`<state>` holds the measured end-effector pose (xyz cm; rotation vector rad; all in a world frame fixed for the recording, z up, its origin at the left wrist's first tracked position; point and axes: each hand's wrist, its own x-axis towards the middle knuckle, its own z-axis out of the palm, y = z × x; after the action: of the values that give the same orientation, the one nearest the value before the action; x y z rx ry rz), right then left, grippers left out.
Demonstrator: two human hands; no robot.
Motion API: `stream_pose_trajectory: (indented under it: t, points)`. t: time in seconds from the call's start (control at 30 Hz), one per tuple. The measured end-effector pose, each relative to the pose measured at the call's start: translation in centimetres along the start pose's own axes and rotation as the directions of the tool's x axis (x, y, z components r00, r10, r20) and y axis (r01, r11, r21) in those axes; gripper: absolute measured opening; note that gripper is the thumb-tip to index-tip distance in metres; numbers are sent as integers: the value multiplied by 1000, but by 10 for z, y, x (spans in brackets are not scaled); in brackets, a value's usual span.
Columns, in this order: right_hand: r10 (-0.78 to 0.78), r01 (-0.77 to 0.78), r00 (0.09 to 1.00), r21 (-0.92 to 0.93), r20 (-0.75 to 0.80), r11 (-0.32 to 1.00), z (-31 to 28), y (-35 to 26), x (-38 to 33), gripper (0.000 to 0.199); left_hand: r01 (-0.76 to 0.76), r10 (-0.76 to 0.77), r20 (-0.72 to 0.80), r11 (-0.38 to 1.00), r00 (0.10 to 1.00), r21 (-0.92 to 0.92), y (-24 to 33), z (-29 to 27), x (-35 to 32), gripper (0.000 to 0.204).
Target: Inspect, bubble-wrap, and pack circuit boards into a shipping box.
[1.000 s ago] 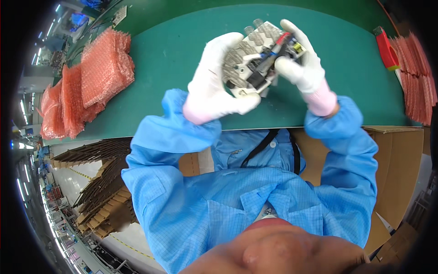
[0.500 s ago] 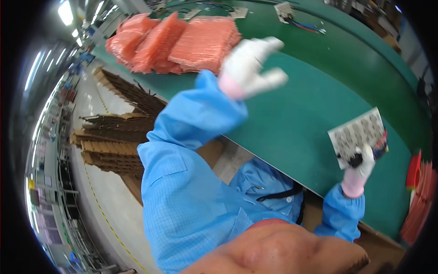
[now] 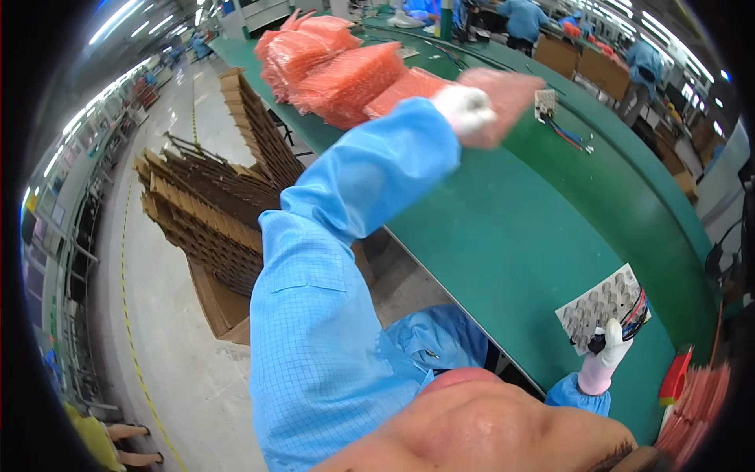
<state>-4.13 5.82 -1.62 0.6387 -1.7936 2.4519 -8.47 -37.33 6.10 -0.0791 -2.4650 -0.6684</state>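
My left hand [image 3: 467,110], in a white glove, is closed on a pink bubble-wrap bag [image 3: 515,106], which is blurred and held up over the green bench. Just left of that hand lies a heap of similar pink bubble-wrap bags [image 3: 346,82]. At the right, my right hand [image 3: 613,346], also gloved, grips the lower edge of a pale square board [image 3: 602,308] with rows of round grey marks. Red and black wires [image 3: 635,313] are bunched along the board's right side, by my fingers.
Another board with coloured wires [image 3: 545,104] lies at the bench's far side. A red-handled tool [image 3: 674,376] and a pink stack [image 3: 696,413] are at the lower right. Folded brown cardboard dividers [image 3: 204,212] stand left of the green bench [image 3: 503,228]. People work in the background.
My left hand, open and without a bag half a second ago, now holds a pink bubble-wrap bag. My view has tilted up; the board stays in my right hand.
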Motion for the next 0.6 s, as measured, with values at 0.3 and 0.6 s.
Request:
stream_pose_trajectory:
  t: [0.3,0.6]
  points:
    - [-13,11,998,24,62,1000,60,-36,-17,48,-147,215,373,968,902,-203,143,64,-81,18]
    - [-87,57,990,-249,-111,967,78,-38,-24,33,33,249,475,860,844,-509,114,94,-93,18]
